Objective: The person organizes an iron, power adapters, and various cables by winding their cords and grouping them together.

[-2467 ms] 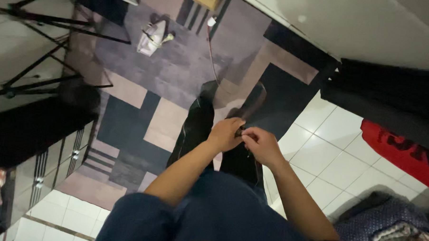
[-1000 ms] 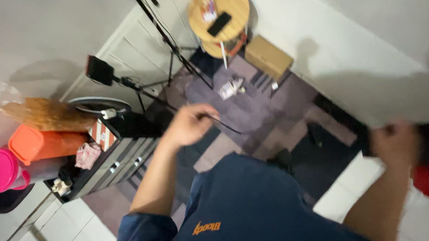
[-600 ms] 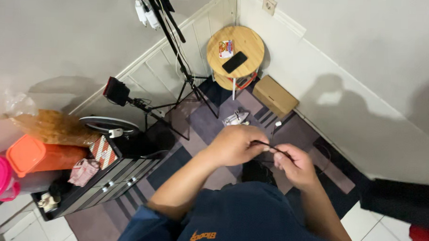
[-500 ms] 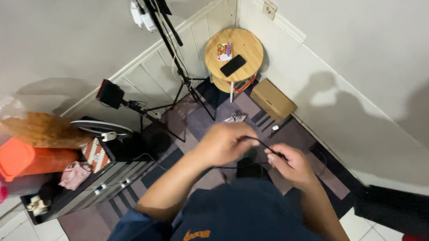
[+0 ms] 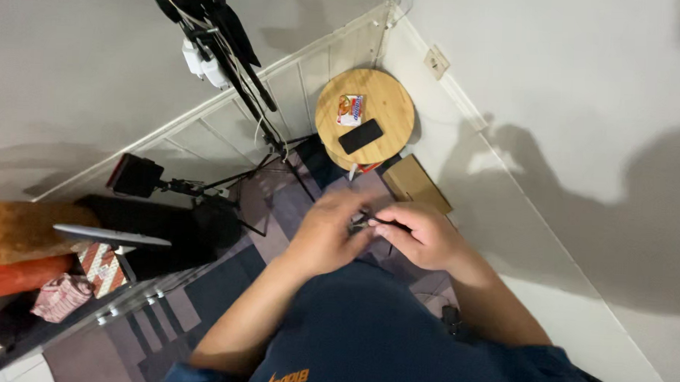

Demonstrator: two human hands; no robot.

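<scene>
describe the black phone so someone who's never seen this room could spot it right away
Look to the corner where the two white walls meet: a small round wooden stool stands there on the rug, beyond the person's two hands. On its top lies the phone, a flat black rectangle set at a slant near the front edge. Its one neighbour on the stool is a small white and orange packet; the phone is plain and dark.

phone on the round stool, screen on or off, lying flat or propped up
Off and flat. The phone shows an all-dark face and lies flat on the round wooden stool, beside a small packet.
</scene>
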